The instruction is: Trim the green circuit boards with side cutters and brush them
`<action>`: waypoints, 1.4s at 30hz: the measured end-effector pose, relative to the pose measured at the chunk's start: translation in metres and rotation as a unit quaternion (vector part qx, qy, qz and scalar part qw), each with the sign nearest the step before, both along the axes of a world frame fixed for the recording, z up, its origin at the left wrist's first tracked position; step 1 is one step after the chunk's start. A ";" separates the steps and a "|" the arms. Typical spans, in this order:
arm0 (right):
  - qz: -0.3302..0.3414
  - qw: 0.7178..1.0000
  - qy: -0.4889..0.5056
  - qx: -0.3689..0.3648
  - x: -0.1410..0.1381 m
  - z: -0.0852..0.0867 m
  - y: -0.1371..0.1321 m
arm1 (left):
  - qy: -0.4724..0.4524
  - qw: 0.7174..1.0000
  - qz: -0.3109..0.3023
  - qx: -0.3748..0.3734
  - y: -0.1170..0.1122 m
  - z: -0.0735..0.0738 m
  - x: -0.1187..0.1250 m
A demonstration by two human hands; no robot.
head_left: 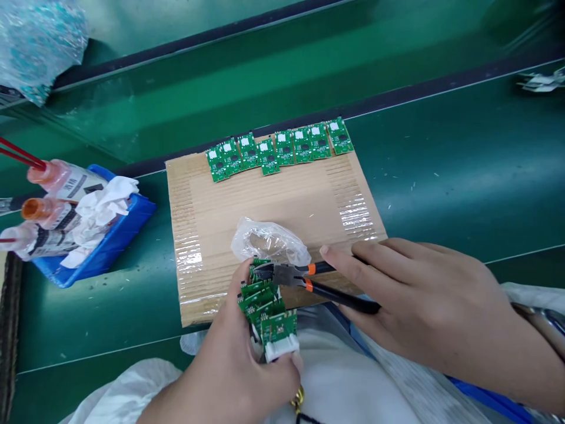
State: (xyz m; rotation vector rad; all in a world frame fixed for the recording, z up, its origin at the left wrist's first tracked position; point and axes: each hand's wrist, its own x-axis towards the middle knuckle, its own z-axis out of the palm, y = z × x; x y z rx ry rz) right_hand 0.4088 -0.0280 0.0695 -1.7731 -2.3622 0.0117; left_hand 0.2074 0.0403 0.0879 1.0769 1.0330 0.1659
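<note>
My left hand (229,359) is closed round a stack of small green circuit boards (267,306), the lowest with a white connector (281,349). My right hand (410,300) grips black-handled cutting pliers with orange collars (304,277); their jaws touch the top of the stack. A crumpled clear plastic bag (269,238) lies just beyond, on a cardboard sheet (273,200). Several more green boards (282,146) lie in a row along the cardboard's far edge.
A blue tray (110,241) at the left holds glue bottles with orange nozzles (57,179) and white tissue. The cardboard lies on a green conveyor belt (463,176). A plastic-wrapped bundle (35,41) sits at the top left, white scraps (542,81) at the far right.
</note>
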 end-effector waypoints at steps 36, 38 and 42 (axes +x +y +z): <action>0.028 0.999 0.003 0.031 0.020 0.014 0.008 | 0.035 0.987 -0.111 0.110 -0.004 0.001 -0.029; 0.037 0.998 -0.007 0.041 0.021 0.017 0.008 | 0.059 0.982 -0.142 0.107 -0.006 -0.002 -0.032; 0.054 0.996 -0.045 0.056 0.025 0.023 0.008 | 0.064 0.976 -0.142 0.155 -0.007 -0.006 -0.038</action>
